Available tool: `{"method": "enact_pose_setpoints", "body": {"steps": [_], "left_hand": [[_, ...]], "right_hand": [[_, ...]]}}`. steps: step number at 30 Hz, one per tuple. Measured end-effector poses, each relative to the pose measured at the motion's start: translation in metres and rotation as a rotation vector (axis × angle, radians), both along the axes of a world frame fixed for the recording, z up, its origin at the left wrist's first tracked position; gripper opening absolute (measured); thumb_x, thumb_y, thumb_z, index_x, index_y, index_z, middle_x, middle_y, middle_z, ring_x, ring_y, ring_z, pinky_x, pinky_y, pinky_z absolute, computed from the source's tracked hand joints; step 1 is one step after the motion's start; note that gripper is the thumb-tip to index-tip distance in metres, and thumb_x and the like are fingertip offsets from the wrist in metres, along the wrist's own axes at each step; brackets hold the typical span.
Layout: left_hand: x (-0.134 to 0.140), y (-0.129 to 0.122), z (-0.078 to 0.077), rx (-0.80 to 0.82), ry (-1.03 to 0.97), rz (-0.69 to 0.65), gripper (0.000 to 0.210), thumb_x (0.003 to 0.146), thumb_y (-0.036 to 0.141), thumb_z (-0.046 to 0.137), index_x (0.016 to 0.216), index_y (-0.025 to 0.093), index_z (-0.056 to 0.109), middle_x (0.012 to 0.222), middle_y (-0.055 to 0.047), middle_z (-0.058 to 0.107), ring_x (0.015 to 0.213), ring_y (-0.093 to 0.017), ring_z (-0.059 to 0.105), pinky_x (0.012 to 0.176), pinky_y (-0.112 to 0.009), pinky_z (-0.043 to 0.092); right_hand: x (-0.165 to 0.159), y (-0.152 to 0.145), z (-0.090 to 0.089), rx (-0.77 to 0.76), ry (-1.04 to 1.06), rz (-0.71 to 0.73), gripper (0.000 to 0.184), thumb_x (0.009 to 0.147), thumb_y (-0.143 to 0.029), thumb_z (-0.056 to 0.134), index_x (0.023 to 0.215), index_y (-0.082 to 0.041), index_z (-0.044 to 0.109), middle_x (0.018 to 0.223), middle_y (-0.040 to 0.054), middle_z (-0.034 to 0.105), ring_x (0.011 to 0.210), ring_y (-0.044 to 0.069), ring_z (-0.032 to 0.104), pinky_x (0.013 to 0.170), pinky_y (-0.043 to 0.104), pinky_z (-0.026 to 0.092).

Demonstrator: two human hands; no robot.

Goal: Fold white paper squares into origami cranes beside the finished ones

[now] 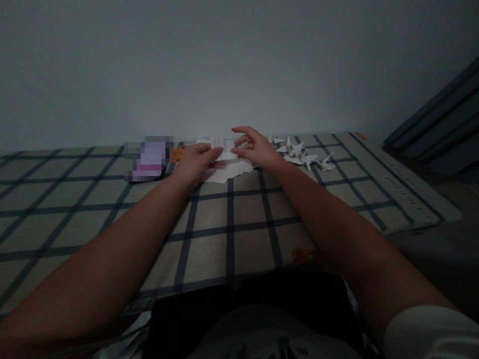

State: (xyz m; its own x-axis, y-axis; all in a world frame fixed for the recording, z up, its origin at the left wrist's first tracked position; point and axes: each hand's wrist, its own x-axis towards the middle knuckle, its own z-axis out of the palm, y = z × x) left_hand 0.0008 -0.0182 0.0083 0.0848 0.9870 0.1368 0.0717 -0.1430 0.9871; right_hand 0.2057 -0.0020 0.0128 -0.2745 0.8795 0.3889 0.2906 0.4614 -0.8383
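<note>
Between my hands is a small white sheet of paper [226, 155] with crease-like lines, above a spread of loose white papers [219, 175]. My left hand [198, 158] is closed on the sheet's left side, thumb on top. At its right side my right hand [255, 148] pinches the edge, with one finger stretched out above. The undersides of both hands are hidden. Just right of my right hand lie several folded paper cranes [299, 152], white and pointed, in a loose cluster.
A pixelated purple and pink object [149, 158] lies left of my left hand. The checked tablecloth [213, 214] covers the surface, which meets a plain wall [224, 65] at the back. Dark folded fabric [445, 119] hangs at the right.
</note>
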Motion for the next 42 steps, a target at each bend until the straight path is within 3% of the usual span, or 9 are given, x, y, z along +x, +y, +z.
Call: {"method": "enact_pose_setpoints", "body": {"steps": [4, 14, 18, 24, 27, 31, 35, 39, 42], "left_hand": [[0.0, 0.002, -0.001, -0.019, -0.065, -0.067, 0.017, 0.078, 0.029, 0.079, 0.087, 0.015, 0.074, 0.083, -0.006, 0.074, 0.068, -0.015, 0.07, 0.063, -0.022, 0.056], [0.003, 0.01, -0.003, -0.117, -0.212, -0.183, 0.035, 0.099, 0.047, 0.055, 0.098, 0.015, 0.071, 0.091, -0.009, 0.076, 0.067, -0.015, 0.071, 0.069, -0.029, 0.061], [0.0, 0.012, -0.006, -0.069, -0.251, -0.245, 0.033, 0.097, 0.045, 0.058, 0.099, 0.015, 0.071, 0.092, -0.009, 0.075, 0.066, -0.016, 0.07, 0.069, -0.03, 0.062], [0.002, 0.005, -0.001, -0.054, -0.196, -0.174, 0.031, 0.092, 0.048, 0.064, 0.092, 0.017, 0.067, 0.089, -0.009, 0.073, 0.07, -0.018, 0.068, 0.074, -0.033, 0.061], [0.002, 0.004, 0.0, -0.031, -0.208, -0.179, 0.024, 0.087, 0.041, 0.068, 0.088, 0.017, 0.069, 0.091, -0.008, 0.071, 0.07, -0.017, 0.065, 0.073, -0.034, 0.062], [0.001, 0.006, -0.004, -0.036, -0.172, -0.134, 0.014, 0.078, 0.029, 0.073, 0.071, 0.019, 0.065, 0.073, -0.004, 0.062, 0.068, -0.018, 0.063, 0.07, -0.032, 0.06], [0.001, 0.006, -0.007, -0.061, -0.105, -0.131, 0.009, 0.074, 0.022, 0.074, 0.081, 0.017, 0.07, 0.085, -0.006, 0.068, 0.073, -0.016, 0.066, 0.07, -0.027, 0.058], [0.003, 0.002, -0.003, -0.092, -0.136, -0.152, 0.027, 0.072, 0.019, 0.074, 0.098, 0.016, 0.069, 0.097, -0.007, 0.072, 0.072, -0.013, 0.066, 0.068, -0.027, 0.058], [0.005, 0.0, 0.003, -0.131, -0.208, -0.154, 0.024, 0.073, 0.019, 0.07, 0.096, 0.016, 0.067, 0.095, -0.006, 0.07, 0.07, -0.014, 0.066, 0.065, -0.028, 0.06]], "right_hand": [[0.0, -0.001, 0.001, 0.133, -0.176, 0.013, 0.064, 0.073, -0.029, 0.086, 0.133, -0.018, 0.065, 0.123, 0.0104, 0.069, 0.082, 0.014, 0.064, 0.084, 0.03, 0.055], [0.003, 0.005, -0.003, 0.139, -0.217, -0.005, 0.048, 0.081, -0.036, 0.079, 0.125, -0.019, 0.074, 0.124, 0.0119, 0.07, 0.092, 0.018, 0.068, 0.09, 0.035, 0.054], [0.004, 0.005, -0.004, 0.155, -0.2, -0.007, 0.043, 0.086, -0.04, 0.074, 0.123, -0.018, 0.075, 0.125, 0.0121, 0.071, 0.096, 0.018, 0.068, 0.093, 0.034, 0.052], [0.003, 0.0, 0.0, 0.161, -0.187, -0.019, 0.032, 0.092, -0.041, 0.068, 0.115, -0.02, 0.078, 0.12, 0.0091, 0.074, 0.108, 0.019, 0.066, 0.099, 0.032, 0.048], [0.004, 0.001, 0.001, 0.163, -0.164, -0.013, 0.03, 0.095, -0.041, 0.063, 0.108, -0.02, 0.079, 0.113, 0.008, 0.075, 0.103, 0.017, 0.066, 0.095, 0.03, 0.048], [0.006, -0.001, 0.005, 0.185, -0.205, -0.022, 0.031, 0.098, -0.04, 0.057, 0.093, -0.017, 0.077, 0.097, 0.006, 0.075, 0.091, 0.016, 0.064, 0.085, 0.027, 0.046], [0.007, -0.004, 0.009, 0.257, -0.324, -0.058, 0.039, 0.101, -0.04, 0.051, 0.078, -0.015, 0.071, 0.078, 0.0033, 0.068, 0.078, 0.015, 0.057, 0.077, 0.027, 0.041], [0.006, -0.004, 0.008, 0.289, -0.341, -0.049, 0.029, 0.098, -0.032, 0.053, 0.085, -0.016, 0.074, 0.086, 0.0045, 0.072, 0.08, 0.016, 0.059, 0.079, 0.027, 0.042], [0.005, -0.003, 0.006, 0.283, -0.326, -0.034, 0.021, 0.093, -0.023, 0.057, 0.098, -0.018, 0.077, 0.101, 0.0054, 0.076, 0.089, 0.017, 0.064, 0.084, 0.028, 0.046]]}}
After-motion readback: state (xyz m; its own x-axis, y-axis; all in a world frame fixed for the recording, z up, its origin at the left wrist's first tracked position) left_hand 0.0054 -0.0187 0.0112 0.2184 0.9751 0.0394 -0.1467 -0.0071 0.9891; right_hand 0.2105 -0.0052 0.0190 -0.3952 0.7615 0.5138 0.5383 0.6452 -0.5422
